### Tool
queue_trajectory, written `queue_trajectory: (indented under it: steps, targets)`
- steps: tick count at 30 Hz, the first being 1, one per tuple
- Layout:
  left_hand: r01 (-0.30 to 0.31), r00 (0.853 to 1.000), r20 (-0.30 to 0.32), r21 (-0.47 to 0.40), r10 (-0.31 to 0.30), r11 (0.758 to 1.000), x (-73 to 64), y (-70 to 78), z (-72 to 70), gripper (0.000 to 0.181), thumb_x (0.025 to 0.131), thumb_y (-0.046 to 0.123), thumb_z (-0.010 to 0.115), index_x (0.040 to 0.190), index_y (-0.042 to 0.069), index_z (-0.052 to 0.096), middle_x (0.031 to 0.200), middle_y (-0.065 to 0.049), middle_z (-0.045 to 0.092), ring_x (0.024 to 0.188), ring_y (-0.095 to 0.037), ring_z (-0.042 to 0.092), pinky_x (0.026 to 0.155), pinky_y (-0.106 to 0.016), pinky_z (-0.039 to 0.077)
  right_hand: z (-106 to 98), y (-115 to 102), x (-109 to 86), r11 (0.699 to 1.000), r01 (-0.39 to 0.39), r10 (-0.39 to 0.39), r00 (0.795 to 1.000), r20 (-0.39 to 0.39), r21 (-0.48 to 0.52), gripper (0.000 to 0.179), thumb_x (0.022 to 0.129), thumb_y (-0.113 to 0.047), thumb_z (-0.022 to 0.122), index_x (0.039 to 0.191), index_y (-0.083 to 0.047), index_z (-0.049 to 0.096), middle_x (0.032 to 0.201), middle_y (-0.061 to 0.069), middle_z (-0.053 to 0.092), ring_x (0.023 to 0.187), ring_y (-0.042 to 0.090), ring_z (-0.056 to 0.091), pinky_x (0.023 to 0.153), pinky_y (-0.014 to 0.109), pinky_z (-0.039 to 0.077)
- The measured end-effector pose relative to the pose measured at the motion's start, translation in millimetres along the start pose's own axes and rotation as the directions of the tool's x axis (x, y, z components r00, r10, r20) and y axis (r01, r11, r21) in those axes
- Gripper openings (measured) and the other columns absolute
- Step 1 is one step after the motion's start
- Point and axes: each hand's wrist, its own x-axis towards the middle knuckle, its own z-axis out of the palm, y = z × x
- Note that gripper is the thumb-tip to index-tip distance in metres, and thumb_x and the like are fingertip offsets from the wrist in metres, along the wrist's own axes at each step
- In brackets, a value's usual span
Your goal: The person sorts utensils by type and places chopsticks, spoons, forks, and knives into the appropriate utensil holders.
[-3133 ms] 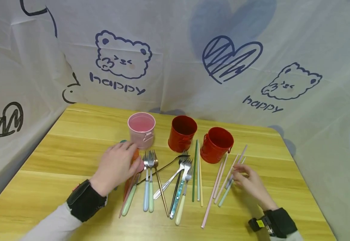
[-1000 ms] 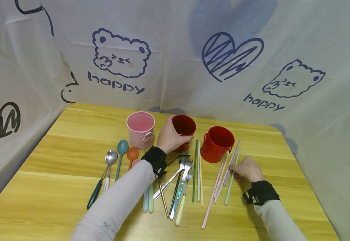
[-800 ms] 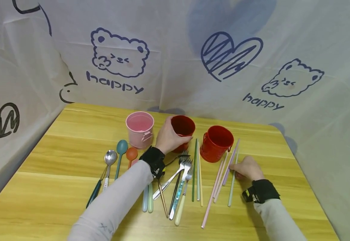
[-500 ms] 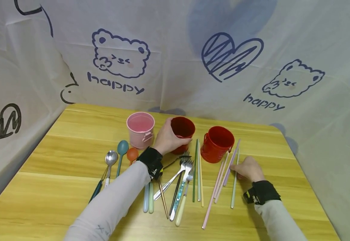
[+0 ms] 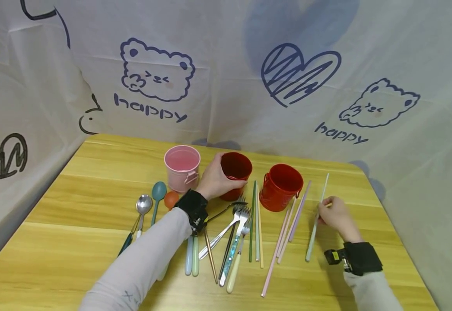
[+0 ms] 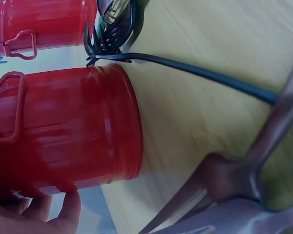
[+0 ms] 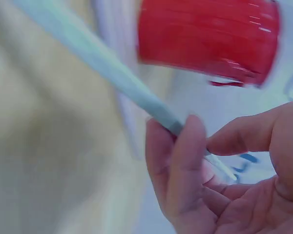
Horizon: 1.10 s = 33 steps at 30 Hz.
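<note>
My left hand point(image 5: 215, 178) grips the middle red bucket point(image 5: 231, 195) by its side, thumb across the front. In the left wrist view fingertips show at the edge of this bucket point(image 6: 63, 131), with forks close by. My right hand point(image 5: 338, 217) pinches a pale green chopstick point(image 5: 312, 242) between thumb and fingers, right of the other chopsticks. Its shaft point(image 7: 97, 56) slants through the fingers in the right wrist view. A purple chopstick point(image 5: 300, 211) and several pink chopsticks point(image 5: 278, 248) lie left of that hand.
A pink bucket point(image 5: 183, 179) and a second red bucket point(image 5: 276, 196) flank the held one. Spoons point(image 5: 144, 203) lie at left, partly under the left sleeve. Forks point(image 5: 235, 242) and green and yellow chopsticks point(image 5: 259, 242) lie in front of the buckets. White cloth point(image 5: 230, 108) hangs behind.
My left hand has gone from the spoons to the middle red bucket and stayed there. My right hand has drawn the pale green chopstick rightward, away from the purple and pink ones.
</note>
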Motion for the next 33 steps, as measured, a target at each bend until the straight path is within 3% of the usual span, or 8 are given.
queue_trajectory:
  steps: [3, 8, 11, 14, 17, 21, 29, 33]
  targets:
    - [-0.004, 1.000, 0.010, -0.004, 0.004, 1.000, 0.6, -1.0, -0.9, 0.088, 0.076, 0.030, 0.087, 0.145, 0.011, 0.035, 0.141, -0.012, 0.054, 0.128, -0.033, 0.054, 0.105, -0.047, 0.052, -7.7, -13.3, -6.0, 1.000, 0.018, -0.018, 0.999, -0.029, 0.024, 0.032, 0.106, -0.016, 0.037, 0.121, 0.011, 0.042, 0.085, 0.013, 0.067, 0.067, 0.011, 0.065, 0.070, 0.031, 0.058]
    - [0.000, 1.000, 0.026, -0.014, 0.001, 1.000, 0.3, -2.0, -3.8, 0.088, 0.077, 0.030, 0.087, 0.145, 0.011, 0.035, 0.141, -0.012, 0.053, 0.128, -0.033, 0.054, 0.105, -0.047, 0.052, -12.3, -41.6, -11.6, 0.996, 0.091, -0.090, 0.990, -0.105, 0.005, 0.035, 0.106, -0.020, 0.040, 0.125, 0.009, 0.045, 0.092, 0.016, 0.068, 0.070, 0.008, 0.065, 0.068, 0.023, 0.058]
    - [0.000, 0.999, 0.034, -0.015, 0.001, 1.000, 0.2, -2.0, -5.5, 0.088, 0.077, 0.029, 0.087, 0.145, 0.011, 0.035, 0.142, -0.013, 0.053, 0.128, -0.033, 0.054, 0.105, -0.048, 0.051, -11.7, -59.4, -12.9, 0.988, 0.154, -0.154, 0.975, -0.162, -0.013, 0.032, 0.105, -0.020, 0.045, 0.121, 0.008, 0.048, 0.094, 0.022, 0.068, 0.069, 0.007, 0.065, 0.065, 0.020, 0.057]
    - [0.002, 0.999, 0.043, -0.009, -0.002, 1.000, 0.8, -2.0, -6.6, 0.087, 0.076, 0.029, 0.087, 0.144, 0.011, 0.035, 0.141, -0.013, 0.054, 0.127, -0.032, 0.055, 0.106, -0.048, 0.051, -10.1, -76.5, -12.6, 0.972, 0.234, -0.235, 0.946, -0.223, -0.030, 0.028, 0.104, -0.019, 0.047, 0.117, 0.007, 0.051, 0.096, 0.025, 0.067, 0.068, 0.005, 0.065, 0.064, 0.017, 0.056]
    - [0.007, 0.999, 0.049, -0.008, -0.007, 1.000, 2.0, -1.6, -7.4, 0.088, 0.076, 0.029, 0.088, 0.144, 0.011, 0.035, 0.140, -0.012, 0.054, 0.126, -0.031, 0.055, 0.105, -0.047, 0.051, -6.8, -94.2, -10.3, 0.944, 0.328, -0.320, 0.904, -0.283, -0.018, 0.028, 0.104, -0.020, 0.049, 0.115, 0.006, 0.053, 0.099, 0.026, 0.068, 0.068, -0.003, 0.064, 0.066, 0.016, 0.057]
    - [0.012, 0.999, 0.052, -0.008, -0.012, 1.000, 4.8, -2.2, -7.9, 0.088, 0.075, 0.030, 0.088, 0.143, 0.012, 0.036, 0.139, -0.011, 0.055, 0.126, -0.030, 0.056, 0.105, -0.047, 0.052, -0.3, -119.2, -5.9, 0.891, 0.453, -0.405, 0.831, -0.382, 0.041, 0.027, 0.104, -0.019, 0.051, 0.114, 0.006, 0.055, 0.102, 0.026, 0.070, 0.069, -0.010, 0.061, 0.067, 0.013, 0.055]
    - [0.002, 0.999, 0.044, 0.007, -0.002, 1.000, 2.9, -1.2, -6.3, 0.090, 0.075, 0.030, 0.089, 0.144, 0.009, 0.036, 0.140, -0.012, 0.055, 0.126, -0.030, 0.056, 0.105, -0.046, 0.052, 15.0, -159.6, 12.0, 0.752, 0.645, -0.471, 0.673, -0.570, 0.139, 0.021, 0.103, -0.011, 0.054, 0.112, 0.008, 0.055, 0.095, 0.026, 0.066, 0.065, -0.009, 0.060, 0.064, 0.009, 0.051]
    - [0.008, 0.998, 0.055, 0.004, -0.008, 1.000, 2.6, -1.6, -5.2, 0.091, 0.074, 0.030, 0.089, 0.145, 0.010, 0.035, 0.140, -0.011, 0.055, 0.126, -0.030, 0.056, 0.106, -0.046, 0.051, 26.9, -173.2, 20.7, 0.689, 0.710, -0.500, 0.612, -0.613, 0.148, 0.020, 0.102, -0.009, 0.056, 0.112, 0.009, 0.055, 0.098, 0.025, 0.066, 0.068, -0.008, 0.061, 0.067, 0.011, 0.053]
